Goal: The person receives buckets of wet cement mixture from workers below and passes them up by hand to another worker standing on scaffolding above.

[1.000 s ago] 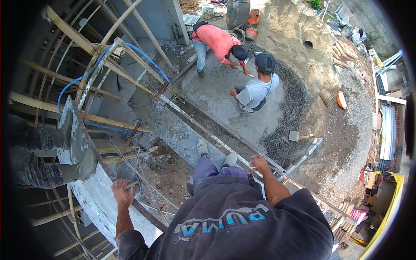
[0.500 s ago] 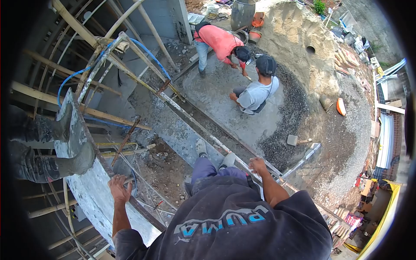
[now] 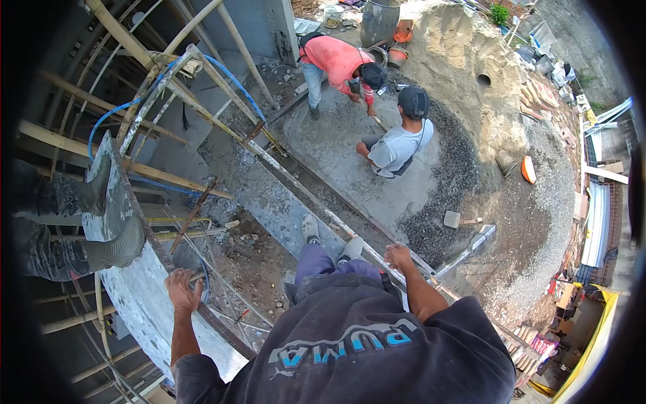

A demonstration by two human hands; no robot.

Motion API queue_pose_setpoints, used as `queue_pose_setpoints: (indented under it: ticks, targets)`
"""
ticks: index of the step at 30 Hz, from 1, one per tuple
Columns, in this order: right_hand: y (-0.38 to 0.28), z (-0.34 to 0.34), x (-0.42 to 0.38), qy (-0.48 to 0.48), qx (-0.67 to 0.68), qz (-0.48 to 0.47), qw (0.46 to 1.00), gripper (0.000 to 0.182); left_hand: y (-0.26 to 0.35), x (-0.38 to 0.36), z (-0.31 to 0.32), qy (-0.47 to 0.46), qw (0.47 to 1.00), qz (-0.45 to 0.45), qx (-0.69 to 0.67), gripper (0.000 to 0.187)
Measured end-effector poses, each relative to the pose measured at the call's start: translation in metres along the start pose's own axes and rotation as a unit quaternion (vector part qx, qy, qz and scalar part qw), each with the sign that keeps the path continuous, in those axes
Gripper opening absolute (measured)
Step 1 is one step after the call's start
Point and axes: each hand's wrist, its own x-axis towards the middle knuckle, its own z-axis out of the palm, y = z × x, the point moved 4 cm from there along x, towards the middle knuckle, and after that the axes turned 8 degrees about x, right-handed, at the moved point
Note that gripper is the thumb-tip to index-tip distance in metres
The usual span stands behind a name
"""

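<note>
My left hand [image 3: 183, 289] lies on the rusty edge of a grey, paint-spotted platform board [image 3: 138, 296], its fingers apart and the thumb out. Over on the other side, my right hand [image 3: 398, 258] is curled on a pale, worn scaffold pipe [image 3: 306, 190] that slants down past my legs. The palm side of that hand is hidden. My feet, in grey boots [image 3: 350, 249], stand high above the ground beside the pipe. Another person's mud-coated boots [image 3: 121, 246] stand on the platform board, just beyond my left hand.
Below, a person in a red shirt [image 3: 333, 57] bends holding a long handle, facing a person in grey [image 3: 402, 145] by wet mortar [image 3: 323, 145]. Gravel [image 3: 457, 175], a sand heap [image 3: 457, 74] and a shovel [image 3: 452, 219] lie right. Bamboo poles [image 3: 121, 34] and a blue hose [image 3: 232, 79] stand left.
My left hand has shifted slightly along the board's edge. Below, the red-shirted person's arms and handle have moved a little. My right hand stays at the pipe.
</note>
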Motion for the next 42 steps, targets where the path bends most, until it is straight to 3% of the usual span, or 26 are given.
queue_pose_setpoints:
  ticks: [42]
  targets:
    - [-0.009, 0.015, 0.002, -0.007, -0.023, -0.008, 1.0, 0.028, 0.0, 0.001, -0.003, 0.029, 1.0, 0.007, -0.005, 0.028]
